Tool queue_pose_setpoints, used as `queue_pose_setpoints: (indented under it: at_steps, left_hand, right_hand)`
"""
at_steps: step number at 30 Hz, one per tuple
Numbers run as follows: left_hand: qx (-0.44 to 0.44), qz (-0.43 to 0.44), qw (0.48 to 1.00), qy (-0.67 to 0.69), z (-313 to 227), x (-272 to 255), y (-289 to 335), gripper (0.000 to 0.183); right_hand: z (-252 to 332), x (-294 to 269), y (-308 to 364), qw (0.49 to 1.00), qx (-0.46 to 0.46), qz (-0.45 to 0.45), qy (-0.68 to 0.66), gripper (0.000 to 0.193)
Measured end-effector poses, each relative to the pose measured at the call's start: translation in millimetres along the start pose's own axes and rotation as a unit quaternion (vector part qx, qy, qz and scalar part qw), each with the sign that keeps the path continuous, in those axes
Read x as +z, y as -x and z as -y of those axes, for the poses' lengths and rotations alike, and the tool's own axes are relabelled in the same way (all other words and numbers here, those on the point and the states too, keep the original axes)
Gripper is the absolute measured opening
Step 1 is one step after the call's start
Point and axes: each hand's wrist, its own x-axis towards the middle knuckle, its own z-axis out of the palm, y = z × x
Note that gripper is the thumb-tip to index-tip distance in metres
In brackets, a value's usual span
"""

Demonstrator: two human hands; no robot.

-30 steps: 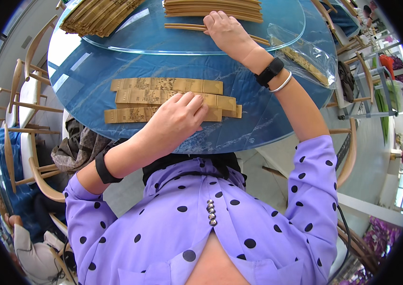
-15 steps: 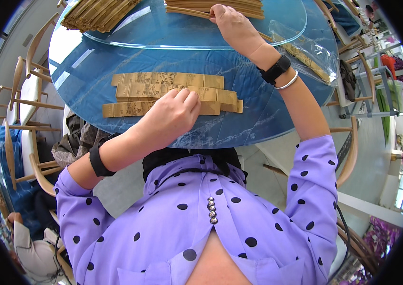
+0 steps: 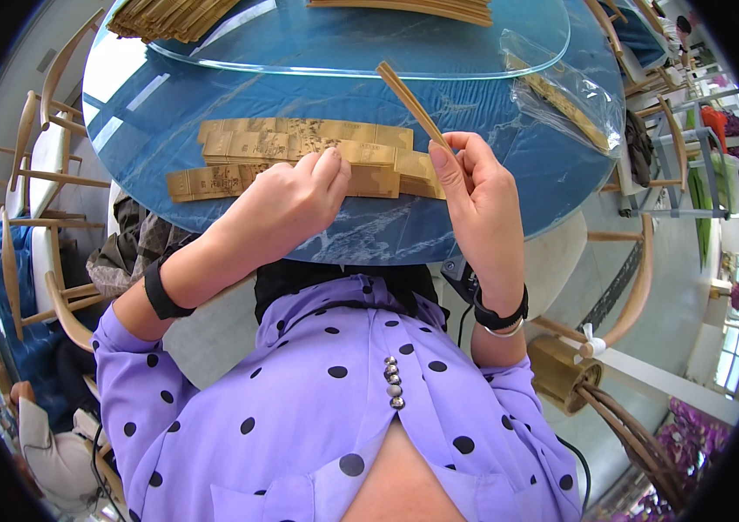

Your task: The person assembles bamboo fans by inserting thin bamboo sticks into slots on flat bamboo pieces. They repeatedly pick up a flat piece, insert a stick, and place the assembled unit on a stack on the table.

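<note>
Several flat gold paper sleeves [image 3: 300,135] with dark printing lie in overlapping rows on the blue marbled table. Over the nearest rows, my left hand [image 3: 295,196] is closed, its fingertips pinching a gold paper sleeve [image 3: 374,181] at its upper edge; the exact grip is partly hidden. My right hand [image 3: 483,196] is raised just right of the rows. Between its thumb and fingers it holds a pair of slim wooden chopsticks [image 3: 409,100], tilted up and to the left. Their lower ends are hidden in the hand.
A raised glass turntable [image 3: 369,68] carries a pile of gold-brown strips [image 3: 169,17] at left and a stack of wooden chopsticks [image 3: 413,9] farther back. A clear plastic bag [image 3: 565,104] with gold strips lies at right. Wooden chairs [image 3: 639,287] stand around the table.
My right hand has come back from the stack on the turntable toward me, now with the chopsticks in it. My left hand has shifted slightly left over the sleeves.
</note>
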Motion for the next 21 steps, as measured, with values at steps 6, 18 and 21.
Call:
queue_pose_setpoints:
  at_steps: [6, 18, 21]
  left_hand:
    - [-0.038, -0.047, 0.996, 0.068, -2, 0, 8, 0.042]
    - [-0.123, -0.104, 0.965, 0.209, -19, -4, 5, 0.063]
    - [-0.113, -0.110, 0.954, 0.253, -16, 2, 5, 0.055]
  right_hand:
    - [-6, 25, 16, 0.994, 0.000, 0.051, -0.101, 0.020]
    - [-15, 27, 21, 0.938, 0.058, 0.157, -0.305, 0.021]
    - [-17, 25, 16, 0.933, 0.063, 0.164, -0.312, 0.019]
